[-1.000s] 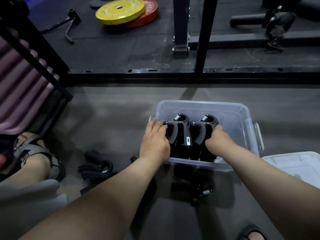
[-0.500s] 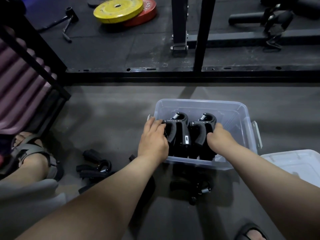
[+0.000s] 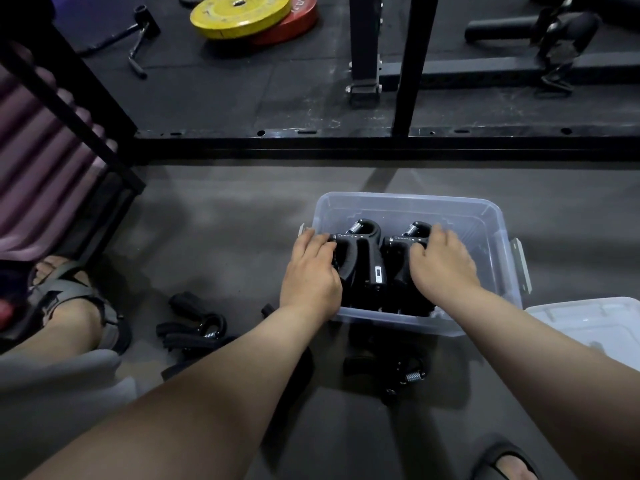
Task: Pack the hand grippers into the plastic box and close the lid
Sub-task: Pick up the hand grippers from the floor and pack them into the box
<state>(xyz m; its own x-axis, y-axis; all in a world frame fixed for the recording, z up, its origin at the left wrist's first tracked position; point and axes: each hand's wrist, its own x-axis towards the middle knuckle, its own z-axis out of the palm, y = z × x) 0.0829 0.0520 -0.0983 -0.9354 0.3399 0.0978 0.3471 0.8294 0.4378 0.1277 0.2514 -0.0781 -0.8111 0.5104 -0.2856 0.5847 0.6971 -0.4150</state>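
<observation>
In the box (image 3: pixel 408 200), the left hand (image 3: pixel 311 275) and right hand (image 3: pixel 445 265) each curl a grip over the grippers (image 3: pixel 367 265); stiff, sprung, probably light, best taken by the handles.

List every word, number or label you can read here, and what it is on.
No text reads in full.
On the red weight plate: white lettering at the rim, cut off and blurred.
On the hand grippers in the plastic box: counter window and scale marks, too small to read.
</observation>
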